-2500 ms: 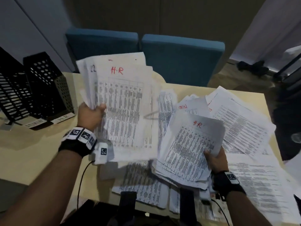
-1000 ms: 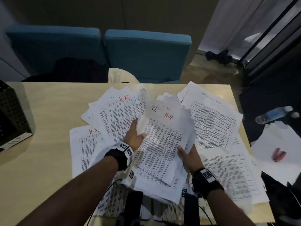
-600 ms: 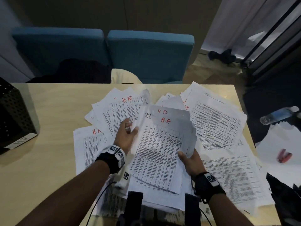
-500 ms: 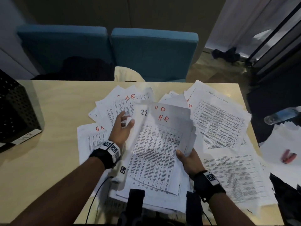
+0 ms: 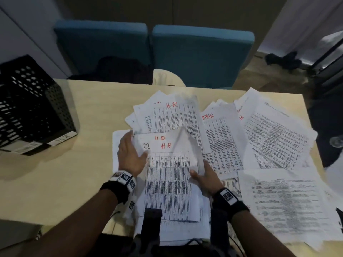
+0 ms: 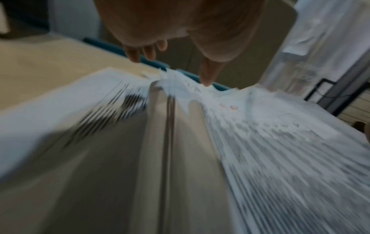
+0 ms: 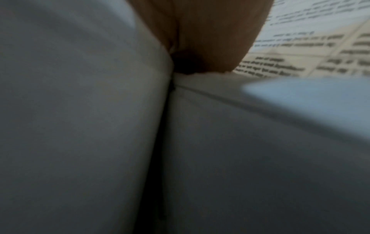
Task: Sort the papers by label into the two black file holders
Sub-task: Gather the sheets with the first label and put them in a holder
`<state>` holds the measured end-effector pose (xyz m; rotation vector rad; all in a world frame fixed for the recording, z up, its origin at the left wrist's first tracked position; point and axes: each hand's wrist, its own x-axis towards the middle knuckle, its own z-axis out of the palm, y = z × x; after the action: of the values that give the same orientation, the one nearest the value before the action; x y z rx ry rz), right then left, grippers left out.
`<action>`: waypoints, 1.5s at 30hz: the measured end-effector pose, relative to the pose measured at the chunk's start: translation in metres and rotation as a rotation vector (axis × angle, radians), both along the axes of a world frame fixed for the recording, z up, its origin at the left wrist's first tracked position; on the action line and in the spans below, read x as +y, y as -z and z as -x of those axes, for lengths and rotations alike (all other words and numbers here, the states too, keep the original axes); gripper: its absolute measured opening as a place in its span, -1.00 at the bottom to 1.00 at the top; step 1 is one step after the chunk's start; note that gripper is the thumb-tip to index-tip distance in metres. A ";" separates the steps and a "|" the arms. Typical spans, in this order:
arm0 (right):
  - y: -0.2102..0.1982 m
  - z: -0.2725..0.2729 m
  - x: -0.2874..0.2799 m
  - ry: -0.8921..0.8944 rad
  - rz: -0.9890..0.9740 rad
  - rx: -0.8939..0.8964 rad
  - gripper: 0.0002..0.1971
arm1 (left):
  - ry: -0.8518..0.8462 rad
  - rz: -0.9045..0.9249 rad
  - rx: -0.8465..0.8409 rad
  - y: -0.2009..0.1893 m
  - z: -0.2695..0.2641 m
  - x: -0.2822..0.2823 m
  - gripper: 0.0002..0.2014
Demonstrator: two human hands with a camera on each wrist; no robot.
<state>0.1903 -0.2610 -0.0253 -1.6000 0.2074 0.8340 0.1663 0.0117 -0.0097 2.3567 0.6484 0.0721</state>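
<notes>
A stack of printed sheets, its top sheet marked "H.R" in red [image 5: 168, 175], lies tilted over the loose papers at the table's near edge. My left hand [image 5: 133, 147] rests along the stack's left edge; in the left wrist view its fingers [image 6: 144, 52] are straight and the thumb tip touches paper. My right hand [image 5: 200, 175] pinches the stack's right edge, thumb on top and fingers hidden beneath. The two black file holders [image 5: 37, 108] stand at the far left, with "H R" [image 5: 63, 140] and "ADMIN" labels on their bases.
Loose sheets cover the right half of the wooden table [image 5: 55, 173]: another H.R sheet [image 5: 170, 115], an ADMIN sheet [image 5: 219, 138] and text pages [image 5: 278, 136]. Two blue chairs [image 5: 202, 52] stand behind the table. The right wrist view is filled by blurred paper [image 7: 80, 126].
The H.R stack has come down and nearer to me. My left hand has slid from its top to its left edge. The view has swung left, showing more of the holders.
</notes>
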 end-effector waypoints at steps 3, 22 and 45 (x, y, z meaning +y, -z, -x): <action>-0.009 0.000 0.002 0.056 0.017 0.035 -0.75 | 0.222 -0.119 -0.012 -0.014 -0.039 -0.004 -0.37; -0.010 0.014 0.012 0.083 0.191 -0.041 -0.26 | 0.735 -0.219 0.265 0.006 -0.054 -0.065 -0.21; -0.009 -0.001 0.010 -0.099 0.233 -0.062 -0.55 | 0.324 0.028 0.220 0.002 -0.097 -0.120 -0.41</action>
<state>0.1908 -0.2511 -0.0165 -1.8648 0.1876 0.8588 0.2634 -0.1081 -0.0115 2.4308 0.3573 -0.3420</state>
